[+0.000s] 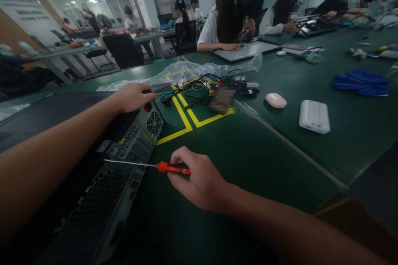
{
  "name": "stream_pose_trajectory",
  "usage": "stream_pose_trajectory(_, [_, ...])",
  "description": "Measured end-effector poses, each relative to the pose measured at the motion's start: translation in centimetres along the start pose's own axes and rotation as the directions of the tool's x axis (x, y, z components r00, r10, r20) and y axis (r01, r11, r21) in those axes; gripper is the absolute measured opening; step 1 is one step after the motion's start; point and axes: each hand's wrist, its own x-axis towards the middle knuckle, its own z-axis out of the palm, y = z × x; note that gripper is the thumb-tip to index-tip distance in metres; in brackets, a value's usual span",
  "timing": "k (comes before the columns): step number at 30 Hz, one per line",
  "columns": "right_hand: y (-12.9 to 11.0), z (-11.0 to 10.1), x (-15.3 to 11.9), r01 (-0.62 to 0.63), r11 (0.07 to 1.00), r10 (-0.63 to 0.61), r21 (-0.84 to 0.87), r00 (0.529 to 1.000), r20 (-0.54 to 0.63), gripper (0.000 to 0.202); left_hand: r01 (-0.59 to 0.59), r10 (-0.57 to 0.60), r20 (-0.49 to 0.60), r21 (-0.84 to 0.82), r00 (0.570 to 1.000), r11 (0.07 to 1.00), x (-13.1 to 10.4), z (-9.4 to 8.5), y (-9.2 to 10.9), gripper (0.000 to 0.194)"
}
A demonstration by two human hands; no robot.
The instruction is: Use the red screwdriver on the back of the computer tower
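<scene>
A black desktop computer case (pixel 126 145) lies at the left, its rear panel with a round fan grille and honeycomb vents facing right. Over the far rear corner of the case, my left hand (pixel 133 97) is bent, fingers curled against its edge. My right hand (pixel 199 178) is closed around the orange-red handle of a screwdriver (pixel 163 167). Its long thin metal shaft points left, and the tip is in front of the rear panel; whether it touches the case I cannot tell. My right palm hides part of the handle.
Tangled cables (pixel 202 87) lie by yellow tape marks (pixel 189 126) on the green table (pixel 248 161), beside clear plastic film (pixel 177 68). Further right are a pink oval object (pixel 276 100), a white box-shaped device (pixel 314 116) and blue cloth (pixel 360 83). A person (pixel 214 33) works across the table.
</scene>
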Motion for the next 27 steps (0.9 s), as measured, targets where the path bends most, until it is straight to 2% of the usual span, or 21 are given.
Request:
stream_pose_trajectory(6, [0.1,-0.3,0.1,-0.015,0.999,0.014,-0.028,1.000,-0.006,0.013,0.003,-0.003,0.003,0.015,1.000,1.000,0.2,0.0,0.0,0.056])
stream_pose_trajectory(12, [0.4,-0.4,0.2,-0.003,1.000,0.002,-0.026,0.998,-0.060,0.012,0.031,-0.031,-0.004,0.036,1.000,0.999,-0.4,-0.6,1.1,0.054])
stream_pose_trajectory(16, [0.3,-0.4,0.2,-0.020,0.999,0.019,-0.025,0.998,-0.062,0.015,0.042,-0.044,0.042,0.031,0.998,0.999,-0.8,-1.2,1.9,0.055])
stream_pose_trajectory(20, [0.2,-0.3,0.1,-0.043,0.999,0.042,-0.021,0.998,-0.045,0.014,0.048,-0.050,0.036,0.044,0.998,0.998,-0.7,-1.3,2.2,0.055])
stream_pose_trajectory(24, [0.3,-0.1,-0.1,-0.052,0.999,0.052,0.003,0.998,-0.028,0.034,0.050,-0.052,0.033,0.071,0.998,0.996,-0.7,-1.3,2.3,0.054])
stream_pose_trajectory(27, [0.5,-0.2,-0.1,-0.035,0.999,0.035,-0.005,0.999,-0.040,0.029,0.031,-0.034,0.035,0.093,0.999,0.995,-0.7,-1.3,2.3,0.055])
